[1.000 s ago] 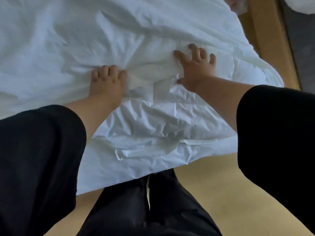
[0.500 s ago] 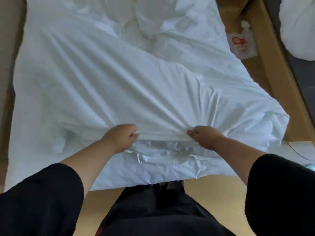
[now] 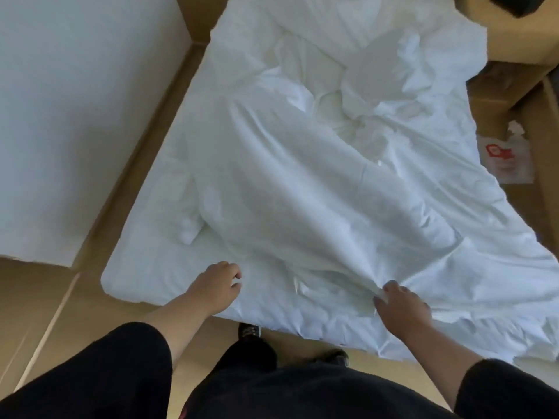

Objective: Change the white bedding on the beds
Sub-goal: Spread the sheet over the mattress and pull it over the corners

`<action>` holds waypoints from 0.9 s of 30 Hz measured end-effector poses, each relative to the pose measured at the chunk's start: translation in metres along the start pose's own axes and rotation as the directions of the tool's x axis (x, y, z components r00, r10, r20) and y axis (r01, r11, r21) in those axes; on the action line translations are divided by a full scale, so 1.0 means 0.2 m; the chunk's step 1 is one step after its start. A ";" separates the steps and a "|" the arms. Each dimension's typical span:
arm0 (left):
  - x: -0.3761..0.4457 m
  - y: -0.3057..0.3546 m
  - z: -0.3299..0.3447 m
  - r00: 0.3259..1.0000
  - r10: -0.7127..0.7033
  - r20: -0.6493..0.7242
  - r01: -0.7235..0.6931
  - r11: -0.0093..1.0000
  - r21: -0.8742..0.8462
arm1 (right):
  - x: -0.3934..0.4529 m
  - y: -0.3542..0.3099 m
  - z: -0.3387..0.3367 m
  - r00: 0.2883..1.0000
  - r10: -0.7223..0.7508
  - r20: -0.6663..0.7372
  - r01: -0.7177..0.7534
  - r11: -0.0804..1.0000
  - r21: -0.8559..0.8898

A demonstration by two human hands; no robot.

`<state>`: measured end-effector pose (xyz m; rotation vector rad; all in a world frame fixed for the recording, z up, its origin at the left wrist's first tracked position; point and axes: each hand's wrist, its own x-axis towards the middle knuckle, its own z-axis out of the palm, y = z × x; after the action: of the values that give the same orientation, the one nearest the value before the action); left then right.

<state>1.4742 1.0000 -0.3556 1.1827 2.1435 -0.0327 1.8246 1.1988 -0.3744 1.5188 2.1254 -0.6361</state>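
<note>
Right hand (image 3: 403, 309): fingers (image 3: 381, 295) curled tight, pinching a gathered fold of the white sheet (image 3: 317, 189) near the foot edge, creases fanning up and away from the grip. Left hand (image 3: 216, 287): fingers loosely bent, not closed on anything, tips just above or barely touching the bedding beside the near left corner; contact hard to tell. Sheet spread over the mattress (image 3: 145, 261), smooth and taut along the middle, bunched into a rumpled heap (image 3: 372, 95) toward the head end, right side spilling over the edge. Dark sleeves on both forearms, dark trousers and shoes (image 3: 249, 330) at the foot of the bed on tan flooring (image 3: 45, 297). White wall (image 3: 75, 116) to the left. On the right, a cardboard box (image 3: 496, 95) close against the bedding and a white plastic bag with a red print (image 3: 503, 158) lying just beside the sheet's edge.
</note>
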 end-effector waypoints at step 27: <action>1.23 -1.38 -0.27 0.764 -0.534 0.362 0.625 0.474 -0.620 | 0.24 -2.10 0.36 0.989 0.025 0.142 -0.035 0.997 0.069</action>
<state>1.1481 1.0375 -0.5338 -0.0512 2.0312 0.3963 1.4178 1.0704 -0.4151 1.4935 1.9895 -0.7930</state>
